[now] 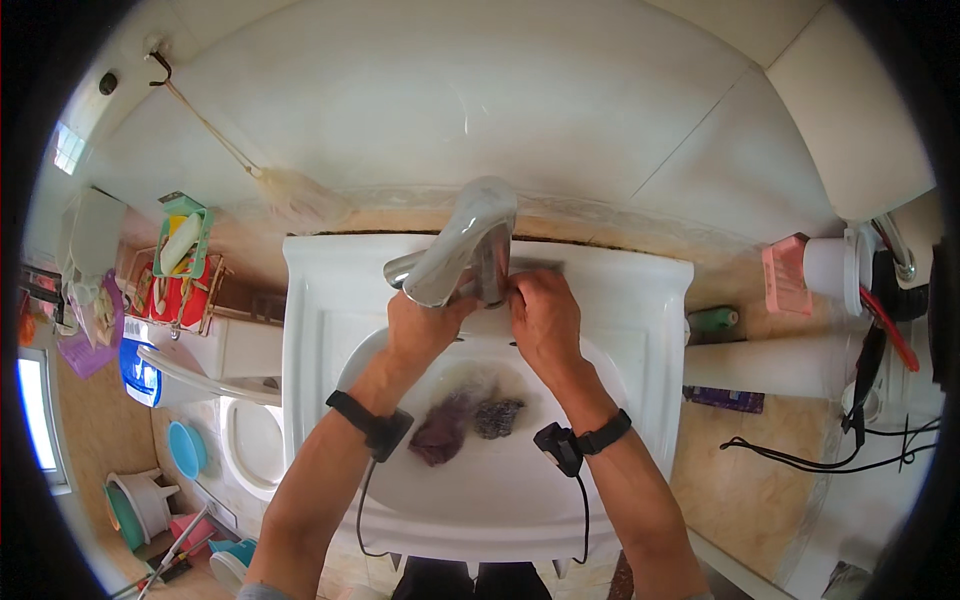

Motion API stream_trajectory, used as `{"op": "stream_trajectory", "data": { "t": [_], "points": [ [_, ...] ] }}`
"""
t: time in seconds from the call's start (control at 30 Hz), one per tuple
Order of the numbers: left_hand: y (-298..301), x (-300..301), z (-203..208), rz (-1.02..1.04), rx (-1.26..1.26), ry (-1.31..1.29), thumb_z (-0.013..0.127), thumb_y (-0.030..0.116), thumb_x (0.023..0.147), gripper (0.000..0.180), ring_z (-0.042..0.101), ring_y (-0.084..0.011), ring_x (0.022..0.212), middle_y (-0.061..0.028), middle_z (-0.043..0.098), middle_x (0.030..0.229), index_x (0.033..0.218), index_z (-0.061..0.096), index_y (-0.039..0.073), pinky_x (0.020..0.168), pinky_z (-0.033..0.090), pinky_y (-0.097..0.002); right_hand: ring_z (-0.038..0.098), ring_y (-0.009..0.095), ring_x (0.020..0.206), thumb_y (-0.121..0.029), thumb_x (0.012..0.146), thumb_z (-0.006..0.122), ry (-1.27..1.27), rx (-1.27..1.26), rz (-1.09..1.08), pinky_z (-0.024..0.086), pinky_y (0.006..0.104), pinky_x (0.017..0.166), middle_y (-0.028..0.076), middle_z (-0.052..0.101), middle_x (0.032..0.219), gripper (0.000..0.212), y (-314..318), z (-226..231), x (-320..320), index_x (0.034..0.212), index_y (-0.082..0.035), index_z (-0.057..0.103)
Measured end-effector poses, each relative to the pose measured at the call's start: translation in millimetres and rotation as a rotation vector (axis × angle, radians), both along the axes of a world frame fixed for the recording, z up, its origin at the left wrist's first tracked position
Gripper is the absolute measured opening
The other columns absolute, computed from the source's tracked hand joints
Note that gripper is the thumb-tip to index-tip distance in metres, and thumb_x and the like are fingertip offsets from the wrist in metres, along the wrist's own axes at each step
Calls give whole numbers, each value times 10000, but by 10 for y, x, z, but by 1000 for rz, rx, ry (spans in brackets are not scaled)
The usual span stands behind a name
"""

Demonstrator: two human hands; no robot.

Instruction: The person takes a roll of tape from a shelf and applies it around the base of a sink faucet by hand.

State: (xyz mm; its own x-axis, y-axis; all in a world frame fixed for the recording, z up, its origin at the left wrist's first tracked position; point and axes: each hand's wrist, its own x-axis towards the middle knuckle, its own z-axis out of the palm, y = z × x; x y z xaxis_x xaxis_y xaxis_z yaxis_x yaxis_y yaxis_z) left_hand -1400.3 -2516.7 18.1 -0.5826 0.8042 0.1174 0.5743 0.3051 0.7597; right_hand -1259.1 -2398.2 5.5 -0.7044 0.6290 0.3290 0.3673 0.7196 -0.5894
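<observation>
One curved chrome faucet (pixel 465 245) at the back of one glossy white ceramic basin (pixel 320 330). Left hand (pixel 425 328) cupped under its spout, touching metal; right hand (pixel 543 315) pinched at its base. Two rough scrubbing pads in the bowl: one maroon (pixel 440 428), one dark grey (pixel 496 416).

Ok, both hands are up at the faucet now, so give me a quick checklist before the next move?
1. Left hand on the chrome faucet: ok, touching under the spout.
2. Right hand at the faucet base: ok, fingers against it.
3. Water running: cannot tell.
4. Two dark scrub pads in the white sink: ok, lying in the basin between the forearms.
5. Wrist-band cables: ok, hanging outside the basin.
</observation>
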Motion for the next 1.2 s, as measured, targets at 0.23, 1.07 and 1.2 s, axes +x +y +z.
{"op": "stream_trajectory", "data": {
  "t": [0.23, 1.07, 1.2],
  "points": [
    [38, 61, 114, 74, -155, -43, 797, 233, 796, 343, 679, -286, 698, -99, 703, 759, 1130, 749, 171, 639, 514, -403, 601, 391, 927, 6, 825, 613, 87, -73, -38, 507, 490, 789, 167, 642, 940, 110, -54, -44, -27, 927, -25, 640],
    [43, 224, 0, 146, -97, -94, 728, 154, 915, 184, 477, -68, 582, -29, 604, 661, 1043, 750, 25, 516, 409, -282, 544, 358, 869, 14, 770, 655, 196, 52, -144, 487, 471, 719, 131, 536, 891, 170, -179, -177, 12, 883, -42, 542],
    [44, 236, 56, 136, -113, -88, 727, 153, 920, 187, 469, -61, 595, -13, 600, 669, 1050, 747, 21, 519, 404, -274, 542, 342, 798, 31, 828, 647, 205, 65, -178, 474, 448, 687, 119, 557, 832, 104, -166, -151, 10, 862, -44, 584]
  ]
}}
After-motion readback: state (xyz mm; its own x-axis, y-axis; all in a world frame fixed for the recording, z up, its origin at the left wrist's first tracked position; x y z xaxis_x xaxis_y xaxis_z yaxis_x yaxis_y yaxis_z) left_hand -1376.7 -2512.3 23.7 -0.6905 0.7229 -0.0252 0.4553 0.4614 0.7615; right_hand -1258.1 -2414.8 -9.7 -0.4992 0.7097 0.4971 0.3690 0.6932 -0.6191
